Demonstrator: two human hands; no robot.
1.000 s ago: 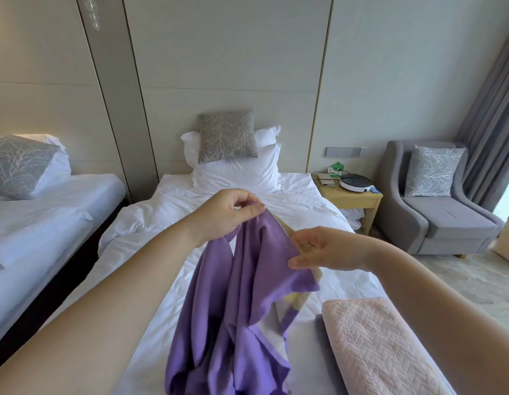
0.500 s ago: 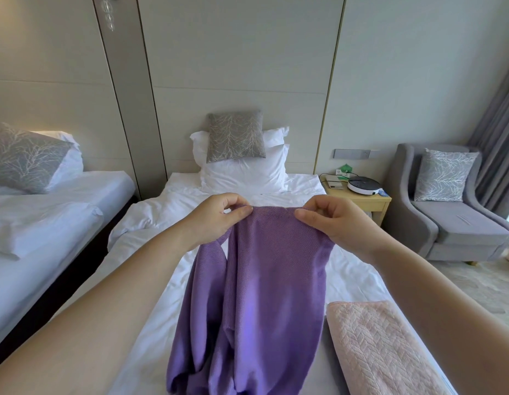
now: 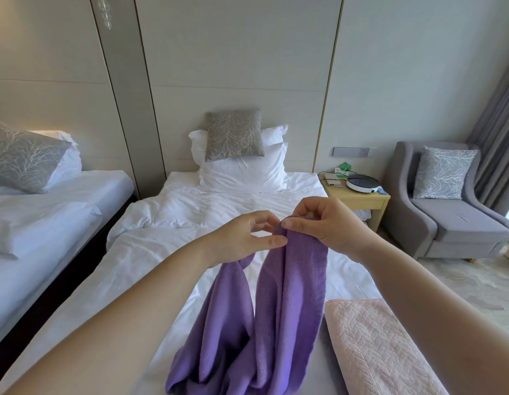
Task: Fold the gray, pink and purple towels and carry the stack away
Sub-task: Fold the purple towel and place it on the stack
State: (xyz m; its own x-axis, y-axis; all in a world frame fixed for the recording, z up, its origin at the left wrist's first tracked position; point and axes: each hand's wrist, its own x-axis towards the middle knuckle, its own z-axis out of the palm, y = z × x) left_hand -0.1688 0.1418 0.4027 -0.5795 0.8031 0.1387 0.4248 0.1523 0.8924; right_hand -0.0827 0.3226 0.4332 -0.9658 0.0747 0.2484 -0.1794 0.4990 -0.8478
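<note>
White bed [image 3: 162, 252] fills the centre, duvet rumpled. Second white bed [image 3: 62, 201] sits on the left, across a dark gap. Gray armchair [image 3: 447, 223] at right, with a gray curtain [image 3: 498, 132] behind it. Purple towel [image 3: 290, 295] is unfolded and held up over the middle of the bed. It hangs in two lobes, and its lower end is bunched on the duvet at the bottom edge of the view. Pink towel [image 3: 376, 352] lies folded flat at the bed's near right, just beside the purple one. A gray strip shows along its left edge, can't tell what it is. White pillows [image 3: 242, 175] are stacked at the headboard with a gray patterned cushion [image 3: 233, 135] leaning on top. Wooden nightstand [image 3: 359, 199] stands between bed and armchair. Right hand [image 3: 324, 223]: grip closed on the towel's top edge, thumb in front, fingers curled behind. Left hand [image 3: 242, 238]: fingers loosely curled, thumb tip touching the towel fold right next to the right thumb. The left lobe of cloth runs up behind this hand, so I can't tell whether the grip holds any cloth. Round white device [image 3: 362, 183] sits on the nightstand.
</note>
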